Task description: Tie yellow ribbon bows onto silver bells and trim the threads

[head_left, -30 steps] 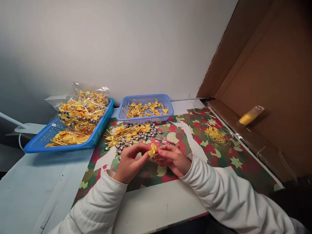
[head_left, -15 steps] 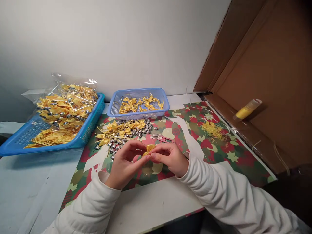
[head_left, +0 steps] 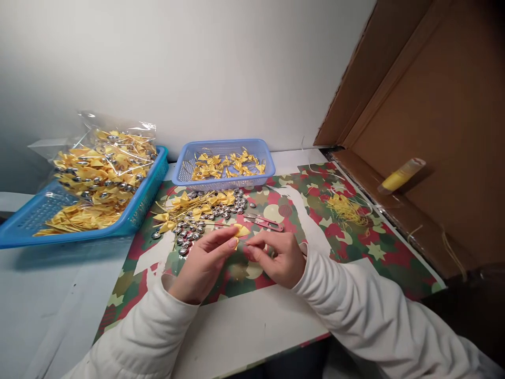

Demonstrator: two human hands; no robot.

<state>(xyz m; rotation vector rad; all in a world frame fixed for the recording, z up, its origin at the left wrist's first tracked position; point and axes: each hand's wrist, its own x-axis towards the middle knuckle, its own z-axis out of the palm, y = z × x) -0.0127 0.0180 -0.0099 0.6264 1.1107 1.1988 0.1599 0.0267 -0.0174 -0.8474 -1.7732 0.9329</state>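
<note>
My left hand pinches a small yellow ribbon bow between thumb and forefinger, just above the patterned mat. Close to its right, my right hand has thumb and forefinger pinched together at the bow's edge, possibly on a thin thread that I cannot make out. Behind the hands lie a heap of silver beads and loose yellow bows with gold strings. Small metal snips lie just beyond my right hand.
A small blue basket of yellow bows stands at the back centre. A larger blue basket at the left holds a clear bag of bows. Yellow thread scraps lie right. A cardboard box with a yellow spool borders the right.
The bow has shifted into my left fingers and slightly away from me. My right hand has drawn back a little to the right, its fingers still pinched. The view has dropped slightly.
</note>
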